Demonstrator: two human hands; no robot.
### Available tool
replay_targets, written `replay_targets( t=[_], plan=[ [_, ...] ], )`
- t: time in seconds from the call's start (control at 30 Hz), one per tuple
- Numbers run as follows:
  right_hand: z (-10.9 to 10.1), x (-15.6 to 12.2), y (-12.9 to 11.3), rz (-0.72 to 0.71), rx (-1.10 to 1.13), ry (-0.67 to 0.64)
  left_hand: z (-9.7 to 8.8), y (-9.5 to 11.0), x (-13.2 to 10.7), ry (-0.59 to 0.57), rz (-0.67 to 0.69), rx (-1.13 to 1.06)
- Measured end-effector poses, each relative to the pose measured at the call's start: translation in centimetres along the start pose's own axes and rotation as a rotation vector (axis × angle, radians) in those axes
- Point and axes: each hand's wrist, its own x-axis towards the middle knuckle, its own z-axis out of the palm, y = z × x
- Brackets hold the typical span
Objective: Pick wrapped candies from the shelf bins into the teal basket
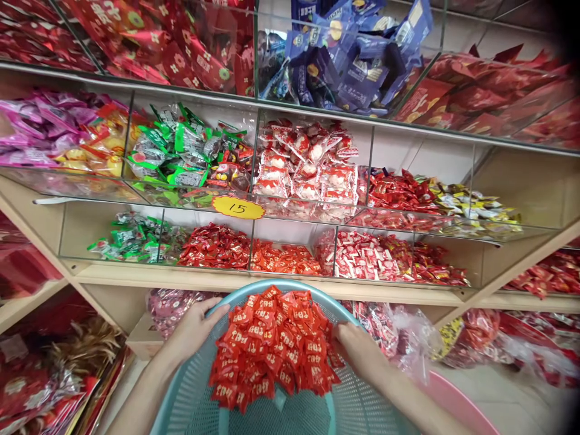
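Holding a wide, round teal plastic basket with perforated walls [194, 393] in front of the lower front edge of a pale wooden shelf [136, 278]. Clamping the left grip [197, 332] on the basket's left rim and curling the right grip [360, 347] tightly over its right rim (hiding part of the fingers). Carrying a heap of small, shiny red wrapped packets with pale lettering [272, 350] inside, gathered towards the basket's far edge. Probably balancing best by matching the lift on both sides, spreading the fingers wider under each rim, and leaving a little room between the far rim and the shelf edge. Tilting only gently, so as to avoid spilling loose packets over the rim.
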Motion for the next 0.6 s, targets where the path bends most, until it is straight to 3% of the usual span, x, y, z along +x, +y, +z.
replay_targets(
  t=[0.07, 0.17, 0.27, 0.33, 0.47, 0.6],
  plan=[
    [-1.8, 0.7, -0.1, 0.016, 0.034, 0.018, 0.0, 0.0, 0.0, -0.008, -0.003, -0.008],
    [-6.1, 3.1, -0.8, 0.047, 0.123, 0.06, 0.0, 0.1, 0.0, -0.008, 0.0, -0.002],
    [-10.3, 7.0, -2.1, -0.017, 0.275, 0.112, 0.0, 0.2, 0.0, -0.008, 0.002, 0.0],
    [-11.5, 10.0, -2.9, -0.036, 0.366, 0.177, 0.0, 0.1, 0.0, 0.001, 0.004, 0.007],
    [-10.2, 15.4, -4.3, 0.005, 0.42, 0.174, 0.0, -0.2, -0.1, 0.005, 0.005, 0.006],
    [-7.7, 18.4, -5.3, 0.115, 0.391, 0.128, 0.1, -0.5, -0.1, 0.029, 0.012, 0.005]
  ],
)
